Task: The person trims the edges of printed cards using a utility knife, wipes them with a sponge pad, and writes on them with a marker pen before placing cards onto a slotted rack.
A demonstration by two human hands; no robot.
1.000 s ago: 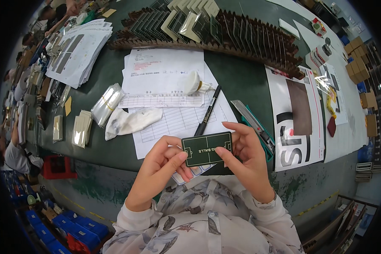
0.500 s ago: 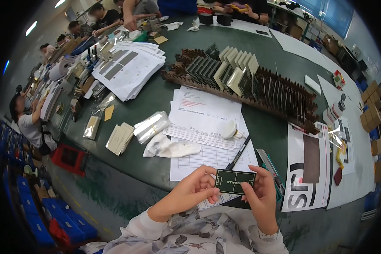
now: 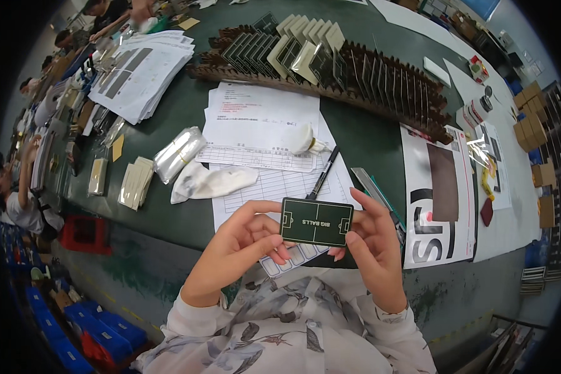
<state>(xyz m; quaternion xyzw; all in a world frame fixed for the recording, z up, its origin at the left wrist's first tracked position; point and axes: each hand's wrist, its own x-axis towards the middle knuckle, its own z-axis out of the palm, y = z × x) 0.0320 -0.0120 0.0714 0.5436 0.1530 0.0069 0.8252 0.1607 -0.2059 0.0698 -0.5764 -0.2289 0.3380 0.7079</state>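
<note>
Both hands hold the card (image 3: 316,221) flat, above the table edge. Left hand (image 3: 246,243) pinches its left end w/ thumb under and fingers on top; right hand (image 3: 371,240) grips the right end, fingers closed on the edge. Card sits between the 2 hands, just over the papers (image 3: 274,181), pen (image 3: 324,173) beyond it.

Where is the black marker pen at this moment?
In the head view the black marker pen lies on the printed sheets at table centre, just beyond the dark green card held in both hands.
</note>
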